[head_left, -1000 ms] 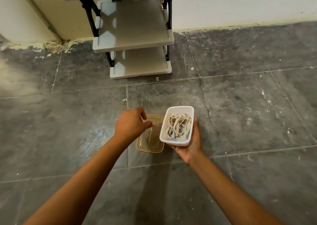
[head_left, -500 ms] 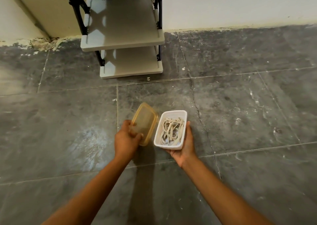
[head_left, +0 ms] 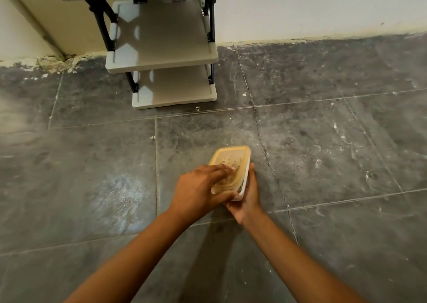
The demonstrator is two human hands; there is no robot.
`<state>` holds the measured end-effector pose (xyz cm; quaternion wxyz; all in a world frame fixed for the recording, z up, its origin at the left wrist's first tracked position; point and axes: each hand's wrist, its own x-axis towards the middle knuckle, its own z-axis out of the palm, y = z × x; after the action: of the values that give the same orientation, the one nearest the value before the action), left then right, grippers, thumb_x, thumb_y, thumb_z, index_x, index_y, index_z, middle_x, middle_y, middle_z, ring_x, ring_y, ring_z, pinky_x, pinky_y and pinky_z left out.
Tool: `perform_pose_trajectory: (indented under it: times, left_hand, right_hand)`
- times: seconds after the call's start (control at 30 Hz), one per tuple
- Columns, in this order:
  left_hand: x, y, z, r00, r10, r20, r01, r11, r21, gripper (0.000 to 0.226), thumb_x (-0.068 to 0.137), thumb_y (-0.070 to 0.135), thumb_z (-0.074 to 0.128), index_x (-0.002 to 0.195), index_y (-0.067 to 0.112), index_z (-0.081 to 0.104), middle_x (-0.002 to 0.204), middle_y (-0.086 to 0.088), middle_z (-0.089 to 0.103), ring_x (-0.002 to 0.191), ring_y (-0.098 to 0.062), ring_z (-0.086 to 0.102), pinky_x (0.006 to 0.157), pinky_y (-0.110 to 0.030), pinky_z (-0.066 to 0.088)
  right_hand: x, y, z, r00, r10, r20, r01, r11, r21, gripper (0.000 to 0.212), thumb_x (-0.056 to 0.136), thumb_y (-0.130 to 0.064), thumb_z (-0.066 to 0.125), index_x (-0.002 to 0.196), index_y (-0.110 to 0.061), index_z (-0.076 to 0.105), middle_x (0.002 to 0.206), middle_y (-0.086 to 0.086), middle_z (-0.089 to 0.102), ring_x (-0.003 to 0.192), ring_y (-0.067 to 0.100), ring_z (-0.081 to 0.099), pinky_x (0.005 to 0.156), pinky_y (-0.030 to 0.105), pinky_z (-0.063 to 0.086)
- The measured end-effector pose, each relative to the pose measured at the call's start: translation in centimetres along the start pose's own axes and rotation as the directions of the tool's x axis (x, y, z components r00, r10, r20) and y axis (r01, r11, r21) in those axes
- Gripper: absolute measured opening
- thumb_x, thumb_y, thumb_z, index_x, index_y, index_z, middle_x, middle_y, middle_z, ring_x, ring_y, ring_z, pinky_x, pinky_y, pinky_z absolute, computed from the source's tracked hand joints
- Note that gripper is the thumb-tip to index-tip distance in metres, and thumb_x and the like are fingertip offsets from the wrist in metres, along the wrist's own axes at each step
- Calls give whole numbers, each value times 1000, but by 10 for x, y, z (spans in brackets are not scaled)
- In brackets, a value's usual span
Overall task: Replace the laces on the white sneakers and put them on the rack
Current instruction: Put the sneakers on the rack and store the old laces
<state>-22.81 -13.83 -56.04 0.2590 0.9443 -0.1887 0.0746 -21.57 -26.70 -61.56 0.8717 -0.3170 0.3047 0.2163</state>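
Resting in the cupped right hand (head_left: 246, 196), fingers curled under its near end: white container (head_left: 245, 180), held above the grey tiled floor (head_left: 92, 187) at frame centre. Yellow translucent lid (head_left: 233, 162) lies on top; laces (head_left: 227, 167) show dimly through it. Left hand (head_left: 200, 190), fingers fairly straight, presses the lid. White rack (head_left: 161, 58) stands at 11 o'clock, against the wall (head_left: 312, 7).

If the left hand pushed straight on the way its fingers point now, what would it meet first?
The left hand already lies on the yellow lid of the container the right hand holds; going on, it would likely slide along that lid.
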Motion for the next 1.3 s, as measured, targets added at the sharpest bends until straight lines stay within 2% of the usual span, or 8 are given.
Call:
perform_pose_trajectory:
  times: [0.33,0.43,0.53,0.6,0.7,0.87,1.13,1.3]
  left_hand:
    - [-2,-4,3,990,81,114,-79,997,-24,49,79,59,49,105,25,72,111,9,69,98,-9,67,68,-26,56]
    - [-1,-8,-2,988,-130,83,151,931,-334,36,81,45,60,100,18,74,111,5,69,105,-5,61,88,-25,50]
    - [3,-13,-4,912,-411,-1,389,864,-320,30,81,22,72,110,19,68,115,3,64,111,-10,54,91,-20,38]
    - [5,-13,-10,788,-562,251,604,628,-490,44,82,22,71,125,21,59,112,5,63,106,-10,57,88,-23,43]
    - [4,-14,-15,656,-515,553,706,159,-690,41,86,21,65,126,22,57,103,-2,70,95,-16,66,80,-28,54]
    - [0,-15,-13,640,-454,620,668,-70,-741,36,87,8,61,117,27,59,96,-3,73,87,-19,70,74,-31,59]
    - [-8,-15,-6,648,-471,598,647,-72,-759,33,87,3,60,113,23,57,93,-11,71,86,-23,70,71,-30,59]
    - [-4,-21,-14,611,-450,651,711,-50,-702,34,86,0,61,113,21,56,98,-10,69,82,-18,70,65,-25,58]
  right_hand:
    - [-2,-6,7,999,8,53,-7,999,-31,74,85,-71,31,124,-15,59,110,11,69,100,26,66,91,42,50]
    - [-5,-9,7,995,-19,101,22,999,-26,82,69,-75,52,125,-15,57,113,11,68,99,25,66,86,41,53]
    - [-5,-13,9,988,-50,144,58,997,-46,70,74,-67,54,123,-17,57,114,11,68,100,26,66,83,44,53]
    - [-4,-17,10,991,-77,108,82,996,-46,50,90,-55,38,114,-18,61,105,10,70,96,26,66,81,42,53]
    - [-1,-21,9,991,-124,47,129,985,-114,47,96,-47,29,106,-19,65,101,9,70,95,27,64,86,42,49]
    - [-3,-20,13,983,-185,13,181,943,-281,56,98,-51,19,115,-20,63,101,7,71,93,24,66,77,39,53]
    - [-7,-21,14,924,-377,-70,305,833,-463,42,98,-44,35,105,-14,65,97,7,70,85,20,69,72,37,58]
    - [-4,-29,18,968,-253,11,223,831,-509,44,98,-49,29,98,-24,65,95,2,71,85,14,68,66,31,58]
